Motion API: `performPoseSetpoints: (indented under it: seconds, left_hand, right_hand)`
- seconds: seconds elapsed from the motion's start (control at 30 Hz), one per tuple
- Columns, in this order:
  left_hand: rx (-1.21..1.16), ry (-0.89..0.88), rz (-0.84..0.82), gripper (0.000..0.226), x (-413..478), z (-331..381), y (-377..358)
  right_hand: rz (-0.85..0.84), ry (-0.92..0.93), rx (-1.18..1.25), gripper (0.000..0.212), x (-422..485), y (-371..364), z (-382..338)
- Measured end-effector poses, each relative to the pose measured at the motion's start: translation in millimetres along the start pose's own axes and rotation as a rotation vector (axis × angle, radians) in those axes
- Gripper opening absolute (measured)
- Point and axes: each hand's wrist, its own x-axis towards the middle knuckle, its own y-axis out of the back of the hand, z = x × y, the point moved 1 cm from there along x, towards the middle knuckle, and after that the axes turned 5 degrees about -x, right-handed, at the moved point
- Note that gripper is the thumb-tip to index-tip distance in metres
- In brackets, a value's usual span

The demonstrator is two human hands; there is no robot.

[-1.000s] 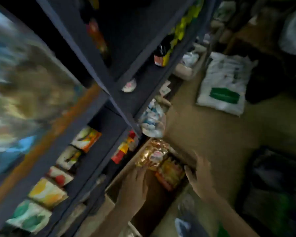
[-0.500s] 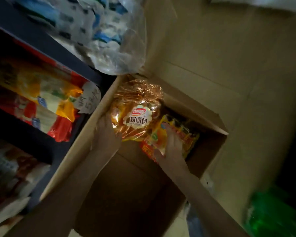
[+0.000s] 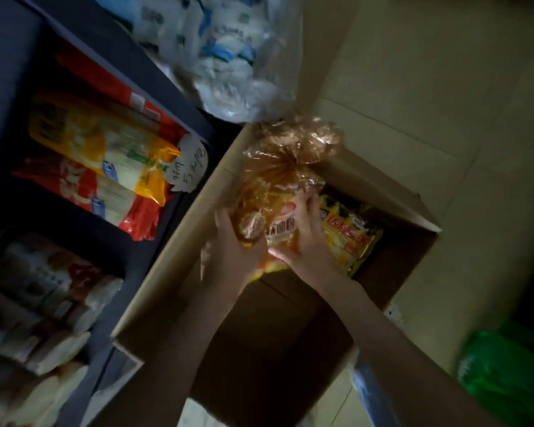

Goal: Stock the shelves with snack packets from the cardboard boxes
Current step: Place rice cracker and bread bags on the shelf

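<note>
An open cardboard box (image 3: 179,260) stands on the floor beside the dark shelf unit (image 3: 154,87). At its far end, a clear amber bread bag (image 3: 278,167) with a white and red label is tilted up over the box. My left hand (image 3: 232,241) grips its left side, and my right hand (image 3: 305,238) grips its right side over the label. A yellow and red snack packet (image 3: 352,238) lies in the box under and right of my right hand. The near part of the box is dark inside.
The shelf at left holds orange and red noodle packets (image 3: 111,167) with a hand-written price tag (image 3: 188,161); lower shelves hold pale packets (image 3: 53,303). A clear bag of white and blue items (image 3: 228,57) hangs off the shelf edge above the box. A green plastic bag (image 3: 506,374) lies on the floor at right.
My right hand has left the yellow packet and taken hold of the bread bag's right side. Both hands have tilted the bag up. The view moved in closer.
</note>
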Motion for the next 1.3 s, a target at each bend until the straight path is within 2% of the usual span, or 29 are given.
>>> performPoseSetpoints:
  seconds: [0.1,0.2,0.27,0.43,0.57,0.7,0.83,1.0,1.1,1.3]
  left_hand:
    - [-0.203,0.029,-0.066,0.077,-58.8,41.1,54.6]
    - [-0.419,0.015,-0.161,0.061,-124.6,91.7,121.7]
    - [-0.545,-0.030,-0.210,0.067,-171.0,133.9,168.6]
    - [-0.728,-0.196,-0.236,0.069,-291.4,234.9,264.1]
    - [-0.746,-0.392,-0.075,0.068,-380.1,291.7,336.8]
    - [-0.696,-0.560,0.077,0.080,-455.6,324.3,416.5]
    - [-0.701,-0.686,0.267,0.063,-517.6,331.6,484.8]
    - [-0.718,-0.807,0.505,0.071,-577.1,304.0,548.7]
    - [-0.688,-0.889,0.624,0.070,-613.6,276.0,576.3]
    - [-0.550,-0.878,0.853,0.065,-669.8,212.7,628.1]
  right_hand:
    - [-0.011,-0.025,0.097,0.116,-51.9,47.4,-32.4]
    - [-0.001,0.150,0.029,0.115,-119.8,104.4,-90.5]
    - [0.040,0.212,-0.010,0.111,-160.4,141.0,-137.5]
    - [0.280,0.448,-0.110,0.088,-254.1,232.8,-268.6]
    - [0.456,0.708,-0.188,0.080,-322.9,287.1,-370.6]
    - [0.534,0.962,-0.302,0.082,-370.7,322.3,-464.7]
    - [0.572,1.145,-0.378,0.081,-404.9,327.8,-550.0]
    - [0.583,1.444,-0.357,0.076,-442.1,297.6,-630.2]
    - [0.637,1.671,-0.281,0.083,-454.8,267.0,-663.2]
    - [0.680,2.029,-0.105,0.083,-476.8,191.8,-727.0]
